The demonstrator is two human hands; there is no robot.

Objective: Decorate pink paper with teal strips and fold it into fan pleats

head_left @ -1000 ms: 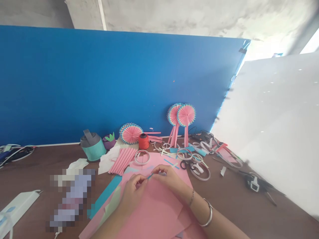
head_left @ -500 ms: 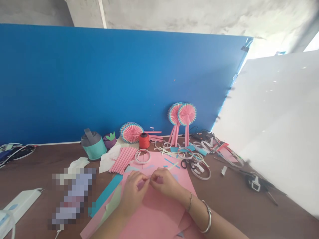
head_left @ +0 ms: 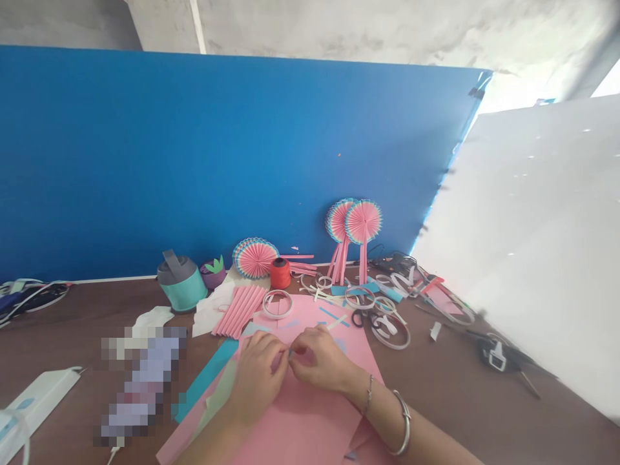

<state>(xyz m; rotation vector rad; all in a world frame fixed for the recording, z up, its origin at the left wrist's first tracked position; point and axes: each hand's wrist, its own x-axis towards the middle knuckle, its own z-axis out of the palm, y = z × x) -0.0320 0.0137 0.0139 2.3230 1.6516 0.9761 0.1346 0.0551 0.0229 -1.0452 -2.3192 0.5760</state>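
Over the pink paper sheets my left hand and my right hand meet, fingertips almost touching. Both are pinched closed; whatever small piece lies between them is mostly hidden, with only a dark speck showing. Just beyond the hands a tape roll rests on the pink paper. Pleated pink strips lie to its left. Right of my right hand are black-handled scissors and narrow blue paper strips.
Pink pleated paper fans lean on the blue partition. A red thread spool, a teal pot with a grey top and more tape rolls stand around. At left lies a white power strip.
My fingers have shifted slightly where they meet, and my left hand has turned a little. Things on the table look the same.
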